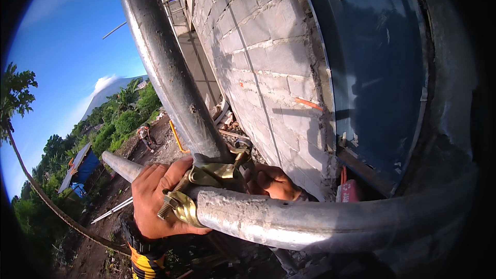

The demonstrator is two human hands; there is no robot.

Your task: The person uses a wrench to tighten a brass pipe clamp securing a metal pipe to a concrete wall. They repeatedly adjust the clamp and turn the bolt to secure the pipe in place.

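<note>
A brass-coloured scaffold clamp (pixel 212 174) with threaded bolts sits where two grey steel pipes cross. One is the upright pipe (pixel 168 67), leaning toward the upper left. The other is the horizontal pipe (pixel 310 222), running across the front to the right, its far end poking out beyond my left hand. My left hand (pixel 157 194) is closed round the clamp and the pipe from the left, thumb on top near a bolt. Behind the horizontal pipe, my right hand (pixel 276 182) has its fingers curled against the clamp's far side; the pipe and clamp partly hide its fingertips.
A grey block wall (pixel 263 57) rises ahead, with a dark blue panel (pixel 377 77) in an opening at right. A red bag (pixel 349 191) lies below the panel. Far down on the dirt ground, a person (pixel 145 137) stands near a blue-sided shelter (pixel 81 168).
</note>
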